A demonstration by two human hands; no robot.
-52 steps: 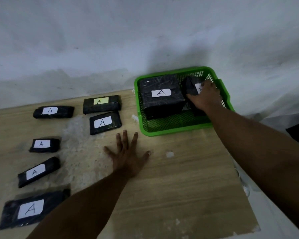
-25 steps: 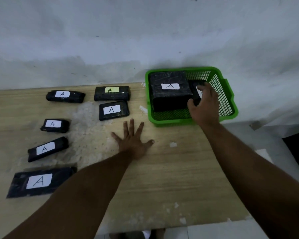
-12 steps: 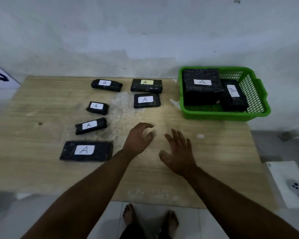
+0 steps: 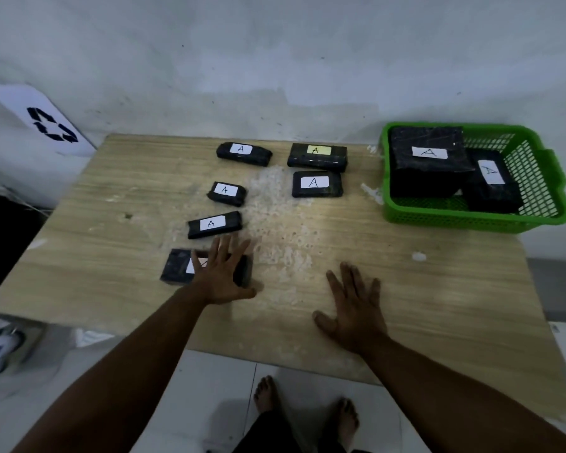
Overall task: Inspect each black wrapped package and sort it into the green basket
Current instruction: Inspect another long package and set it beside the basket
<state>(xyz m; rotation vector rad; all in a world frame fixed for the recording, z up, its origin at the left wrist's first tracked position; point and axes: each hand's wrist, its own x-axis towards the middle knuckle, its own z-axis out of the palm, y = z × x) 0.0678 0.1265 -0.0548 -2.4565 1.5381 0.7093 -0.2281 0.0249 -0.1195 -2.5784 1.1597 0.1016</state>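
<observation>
Head view: the left hand (image 4: 221, 273), its grip released with fingers spread and straight, lies over the flat black package (image 4: 177, 267) nearest the table's (image 4: 438, 289) front-left corner, hiding most of its white label. The right hand (image 4: 353, 308), likewise released, rests palm-down on bare table near the front edge, well apart from every package. Five more labelled packages lie toward the back edge; the green basket (image 4: 536, 178) at the back-right corner holds two.
</observation>
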